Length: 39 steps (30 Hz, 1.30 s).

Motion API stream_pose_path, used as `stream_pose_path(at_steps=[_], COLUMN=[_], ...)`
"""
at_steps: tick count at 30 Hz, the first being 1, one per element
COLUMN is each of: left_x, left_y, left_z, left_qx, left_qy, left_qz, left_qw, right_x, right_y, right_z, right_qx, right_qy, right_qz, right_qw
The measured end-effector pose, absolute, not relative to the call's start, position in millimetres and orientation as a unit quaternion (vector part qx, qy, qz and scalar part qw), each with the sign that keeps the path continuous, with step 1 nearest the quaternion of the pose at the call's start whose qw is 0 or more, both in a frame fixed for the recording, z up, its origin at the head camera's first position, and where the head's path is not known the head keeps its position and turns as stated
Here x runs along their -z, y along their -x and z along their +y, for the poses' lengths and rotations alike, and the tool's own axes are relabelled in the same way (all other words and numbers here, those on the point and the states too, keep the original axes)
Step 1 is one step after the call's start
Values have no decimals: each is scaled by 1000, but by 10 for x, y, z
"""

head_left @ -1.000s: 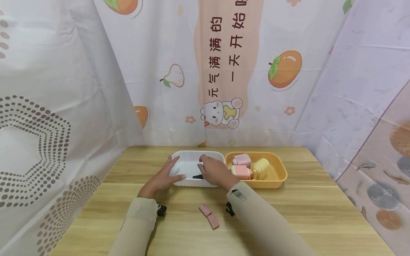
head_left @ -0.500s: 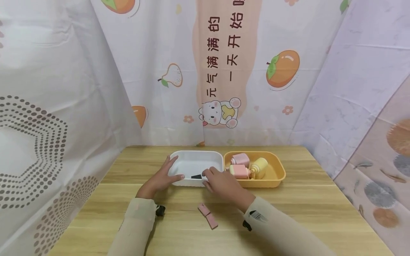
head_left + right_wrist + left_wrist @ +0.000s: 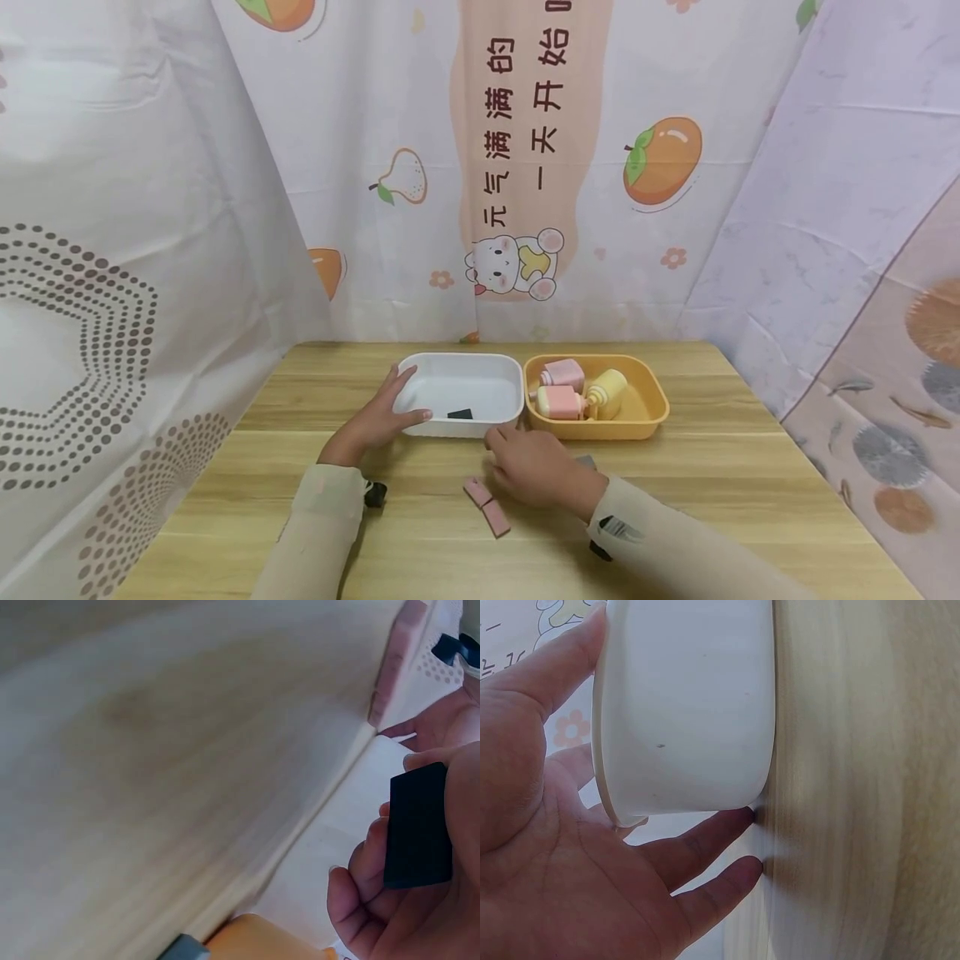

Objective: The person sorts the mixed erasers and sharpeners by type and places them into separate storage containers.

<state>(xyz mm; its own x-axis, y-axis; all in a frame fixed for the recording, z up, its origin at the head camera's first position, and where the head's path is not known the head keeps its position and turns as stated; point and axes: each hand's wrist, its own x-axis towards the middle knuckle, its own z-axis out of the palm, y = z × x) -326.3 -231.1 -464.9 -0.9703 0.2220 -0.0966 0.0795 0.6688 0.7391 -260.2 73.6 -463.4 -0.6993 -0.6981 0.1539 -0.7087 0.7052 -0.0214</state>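
My left hand [image 3: 382, 417] holds the left end of a white plastic box [image 3: 517, 417], thumb on its front rim and the other fingers spread around the end. In the left wrist view, two fingertips reach the table. In front of the box's right end, my right hand [image 3: 536, 467] holds a flat black block [image 3: 418, 825]. That block is hidden in the head view. Another black piece [image 3: 460, 414] lies inside the box. Two flat pink blocks, a farther pink block [image 3: 477, 492] and a nearer pink block [image 3: 496, 518], lie end to end left of my right hand.
A yellow-orange tray [image 3: 654, 421] stands against the white box's right side. It holds pink bottles [image 3: 562, 402] and a yellow bottle [image 3: 609, 392]. A grey block [image 3: 587, 461] lies on the wooden table beside my right wrist. A printed curtain [image 3: 405, 275] hangs behind.
My right hand has come out of the white box, moving toward me and to the right, down near the table in front of it. My left hand has stayed at the box's left end.
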Motion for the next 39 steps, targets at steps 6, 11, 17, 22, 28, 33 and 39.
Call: stream_pose_path(at_steps=[6, 11, 17, 22, 28, 33, 39], left_x=[4643, 4648, 4645, 4639, 4641, 4655, 4660], left_y=[3262, 3262, 3255, 3250, 3248, 3256, 3260], left_z=[-2316, -2311, -2306, -2305, -2306, -2313, -2322], left_qx=[-403, -401, -401, -399, -398, -399, -402], left_qy=[-83, -79, -83, -86, -81, -83, -86], left_qz=[907, 908, 908, 909, 910, 909, 908], left_qw=[91, 90, 86, 82, 87, 86, 82], right_x=[4676, 4675, 4655, 4690, 4733, 4699, 4597], right_y=[2593, 2574, 2560, 2597, 2645, 2649, 2619], right_z=[771, 792, 799, 821, 900, 966, 1045], right_qx=[-43, -53, -36, -44, -73, -78, -74], right_qy=[-376, -357, -341, -339, -348, -359, -369], right_qz=[-924, -932, -939, -940, -934, -928, -925], right_qw=[50, 36, 31, 12, -37, -58, -56])
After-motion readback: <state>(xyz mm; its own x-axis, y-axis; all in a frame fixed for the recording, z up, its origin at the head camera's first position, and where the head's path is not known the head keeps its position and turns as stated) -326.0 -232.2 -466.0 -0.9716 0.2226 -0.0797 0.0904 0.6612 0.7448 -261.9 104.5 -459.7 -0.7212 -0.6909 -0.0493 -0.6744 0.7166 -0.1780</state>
